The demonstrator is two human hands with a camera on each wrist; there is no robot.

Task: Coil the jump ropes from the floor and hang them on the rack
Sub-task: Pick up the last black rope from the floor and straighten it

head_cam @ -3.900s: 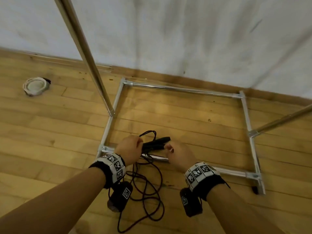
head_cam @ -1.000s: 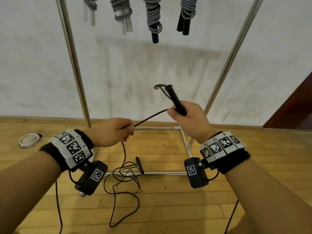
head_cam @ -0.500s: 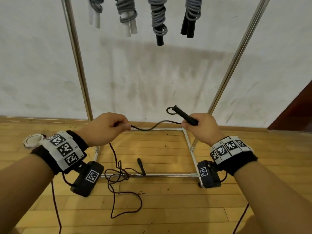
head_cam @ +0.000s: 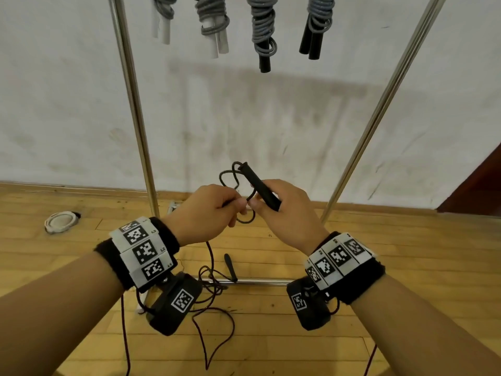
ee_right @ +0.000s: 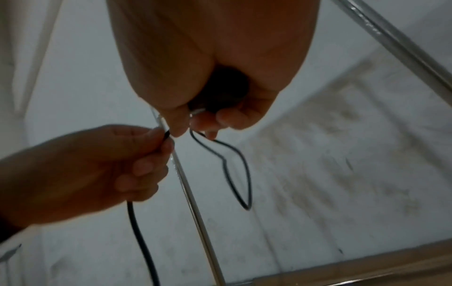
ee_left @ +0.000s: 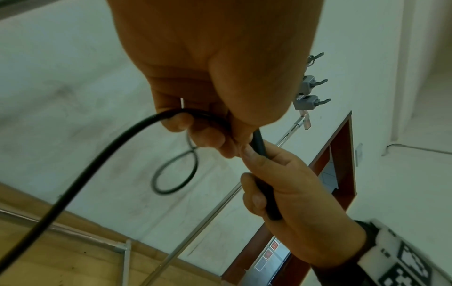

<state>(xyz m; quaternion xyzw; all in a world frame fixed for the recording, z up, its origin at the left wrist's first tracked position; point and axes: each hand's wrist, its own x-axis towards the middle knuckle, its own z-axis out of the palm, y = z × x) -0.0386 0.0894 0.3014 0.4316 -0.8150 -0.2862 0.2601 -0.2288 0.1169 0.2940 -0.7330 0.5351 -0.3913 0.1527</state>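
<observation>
The right hand [head_cam: 284,210] is gripping the black cylindrical rope handle [head_cam: 260,185] as an anchor while the left hand [head_cam: 206,213] is pinching the thin black cord [ee_left: 97,166] just beside that grip, apparently feeding loops.

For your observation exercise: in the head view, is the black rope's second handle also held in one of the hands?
No. The second handle lies on the floor by the rack's base bar; only the right hand grips a handle.
</observation>
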